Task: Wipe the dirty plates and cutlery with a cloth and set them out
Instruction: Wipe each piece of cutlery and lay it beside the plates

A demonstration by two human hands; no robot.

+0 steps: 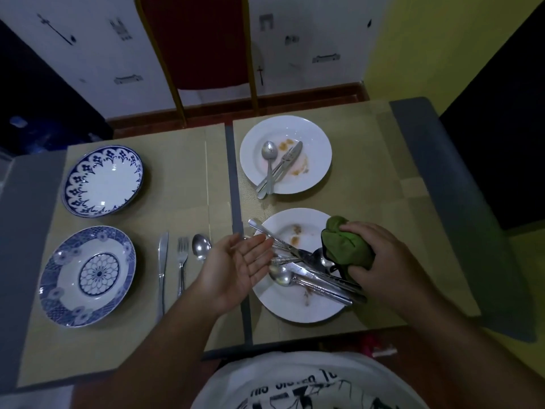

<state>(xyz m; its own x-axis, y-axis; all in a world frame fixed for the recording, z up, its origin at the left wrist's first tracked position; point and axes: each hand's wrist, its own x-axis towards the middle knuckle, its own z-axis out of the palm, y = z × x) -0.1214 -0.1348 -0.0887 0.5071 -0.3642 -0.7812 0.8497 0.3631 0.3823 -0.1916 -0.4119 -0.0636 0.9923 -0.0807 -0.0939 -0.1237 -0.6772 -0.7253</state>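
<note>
My right hand (386,258) grips a bunched green cloth (345,245) over the right side of the near white plate (283,305). That plate has food smears and a pile of several knives, forks and spoons (312,273). My left hand (236,267) hovers open, palm up, at the plate's left rim, holding nothing. A second smeared white plate (312,134) lies farther back with a spoon, fork and knife (274,166). On the left stand two blue-patterned plates, one far (103,180) and one near (88,274), beside a laid-out knife (162,261), fork (182,261) and spoon (201,246).
Beige placemats (177,178) cover two grey tables pushed together, with a dark seam (236,202) between them. A red chair (200,42) stands behind the far edge. The near table edge runs just in front of my white shirt.
</note>
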